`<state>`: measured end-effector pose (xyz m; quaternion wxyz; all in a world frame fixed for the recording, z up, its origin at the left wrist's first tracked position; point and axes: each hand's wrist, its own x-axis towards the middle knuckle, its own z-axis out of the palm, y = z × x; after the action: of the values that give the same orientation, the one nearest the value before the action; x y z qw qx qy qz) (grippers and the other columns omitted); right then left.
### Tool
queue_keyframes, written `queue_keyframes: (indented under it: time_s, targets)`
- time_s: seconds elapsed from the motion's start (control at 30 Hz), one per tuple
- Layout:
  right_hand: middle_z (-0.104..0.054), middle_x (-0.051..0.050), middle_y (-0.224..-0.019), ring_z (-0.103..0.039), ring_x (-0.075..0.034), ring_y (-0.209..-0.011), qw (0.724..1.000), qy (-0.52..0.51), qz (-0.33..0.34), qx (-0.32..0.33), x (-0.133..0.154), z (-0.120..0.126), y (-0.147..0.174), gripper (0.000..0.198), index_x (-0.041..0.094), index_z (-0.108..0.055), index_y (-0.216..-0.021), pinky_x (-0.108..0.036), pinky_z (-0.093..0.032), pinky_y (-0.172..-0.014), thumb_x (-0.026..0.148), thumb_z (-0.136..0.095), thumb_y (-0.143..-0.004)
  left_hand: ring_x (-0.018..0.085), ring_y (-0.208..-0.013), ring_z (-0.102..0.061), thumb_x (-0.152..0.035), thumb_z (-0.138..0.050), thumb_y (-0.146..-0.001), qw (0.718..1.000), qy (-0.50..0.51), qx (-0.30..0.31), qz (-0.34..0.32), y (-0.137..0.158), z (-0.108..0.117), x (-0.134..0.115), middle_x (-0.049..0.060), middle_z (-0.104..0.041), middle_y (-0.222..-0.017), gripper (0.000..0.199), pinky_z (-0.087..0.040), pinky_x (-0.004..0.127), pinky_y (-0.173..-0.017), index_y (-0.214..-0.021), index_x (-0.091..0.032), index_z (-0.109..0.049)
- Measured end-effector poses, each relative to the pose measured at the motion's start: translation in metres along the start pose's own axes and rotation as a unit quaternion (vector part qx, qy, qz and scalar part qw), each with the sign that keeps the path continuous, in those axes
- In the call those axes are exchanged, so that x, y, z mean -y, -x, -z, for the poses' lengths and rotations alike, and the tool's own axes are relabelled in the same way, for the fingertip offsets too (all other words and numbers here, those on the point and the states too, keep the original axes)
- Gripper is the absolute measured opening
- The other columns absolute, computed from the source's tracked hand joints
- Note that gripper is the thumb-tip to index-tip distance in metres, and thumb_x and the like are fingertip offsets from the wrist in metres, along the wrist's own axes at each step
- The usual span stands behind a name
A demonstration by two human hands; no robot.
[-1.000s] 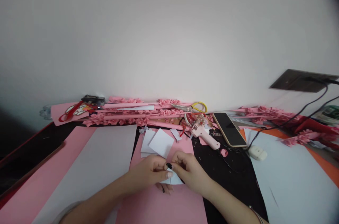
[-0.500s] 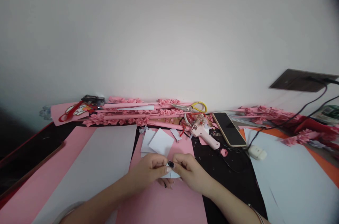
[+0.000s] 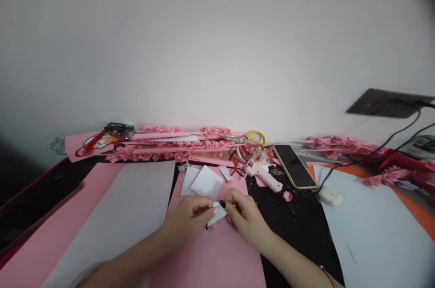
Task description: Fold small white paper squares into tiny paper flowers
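Between my two hands is a small folded piece of white paper (image 3: 216,216), held above the pink sheet (image 3: 210,261). My left hand (image 3: 192,215) pinches its left side between thumb and fingers. On the other side, my right hand (image 3: 246,217) grips the paper's upper right part, its dark-nailed thumb pressed on top. Fingers cover much of the paper, so its full shape is hidden. Just beyond my hands lie white paper squares (image 3: 206,181), overlapping one another.
A pink glue gun (image 3: 263,174), yellow-handled scissors (image 3: 253,137) and a phone (image 3: 295,166) lie toward the wall. Pink paper flower stems (image 3: 163,148) run along the back. A white earbud case (image 3: 331,196) sits at right, beside a black cable (image 3: 367,158).
The folded paper has turned, from lying wide and level to slanting as a narrower shape. My right hand has risen slightly, and fewer left fingertips show beneath the paper.
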<state>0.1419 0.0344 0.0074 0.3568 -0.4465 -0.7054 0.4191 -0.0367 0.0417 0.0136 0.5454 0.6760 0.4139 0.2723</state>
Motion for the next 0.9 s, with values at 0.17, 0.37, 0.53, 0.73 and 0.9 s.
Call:
queue_keyframes:
  time_s: [0.17, 0.37, 0.53, 0.73, 0.9]
  targets:
    - [-0.040, 0.004, -0.057, -0.035, -0.010, -0.050, 0.998, 0.044, 0.038, 0.024, -0.0001, 0.0021, -0.0002, 0.021, 0.019, -0.045, -0.066, -0.021, -0.028, -0.050, 0.020, -0.046, -0.087, 0.013, -0.055, -0.053, -0.027, -0.055, -0.077, 0.998, -0.035, -0.049, -0.001, -0.0007, -0.0001, 0.0020, -0.003, -0.057, -0.059, 0.013, -0.039, 0.021, -0.052, -0.077, -0.017, -0.063]
    - [-0.041, 0.005, -0.053, -0.036, -0.010, -0.046, 0.999, 0.026, -0.011, 0.026, -0.0051, 0.0009, -0.0007, 0.017, 0.018, -0.050, -0.073, -0.021, -0.027, -0.045, 0.028, -0.048, -0.087, 0.014, -0.051, -0.059, -0.032, -0.054, -0.079, 0.994, 0.101, -0.015, 0.042, -0.0023, -0.0014, 0.0087, -0.001, -0.063, -0.054, 0.017, -0.047, 0.024, -0.053, -0.072, -0.016, -0.056]
    - [-0.043, 0.005, -0.050, -0.038, -0.010, -0.044, 0.998, -0.011, -0.052, 0.034, -0.0074, 0.0001, -0.0019, 0.028, 0.019, -0.043, -0.066, -0.021, -0.028, -0.044, 0.036, -0.045, -0.089, 0.017, -0.061, -0.067, -0.036, -0.057, -0.079, 0.985, 0.163, -0.011, 0.058, -0.0015, -0.0023, 0.0065, 0.000, -0.066, -0.061, 0.021, -0.050, 0.028, -0.060, -0.073, -0.016, -0.054]
    - [-0.040, 0.005, -0.051, -0.034, -0.010, -0.046, 0.998, 0.045, -0.028, 0.029, -0.0056, 0.0016, -0.0021, 0.027, 0.019, -0.040, -0.063, -0.021, -0.026, -0.045, 0.028, -0.044, -0.088, 0.019, -0.064, -0.069, -0.038, -0.058, -0.078, 0.979, 0.179, 0.026, 0.094, -0.0016, -0.0013, 0.0047, 0.003, -0.069, -0.064, 0.023, -0.050, 0.027, -0.059, -0.074, -0.016, -0.052]
    - [-0.037, 0.006, -0.050, -0.032, -0.009, -0.046, 0.999, 0.041, -0.028, 0.018, -0.0061, 0.0018, -0.0031, 0.031, 0.020, -0.035, -0.060, -0.021, -0.026, -0.045, 0.026, -0.044, -0.088, 0.014, -0.049, -0.064, -0.038, -0.058, -0.078, 0.981, 0.178, 0.026, 0.068, -0.0028, -0.0016, 0.0062, 0.001, -0.066, -0.061, 0.025, -0.047, 0.024, -0.049, -0.069, -0.015, -0.052]
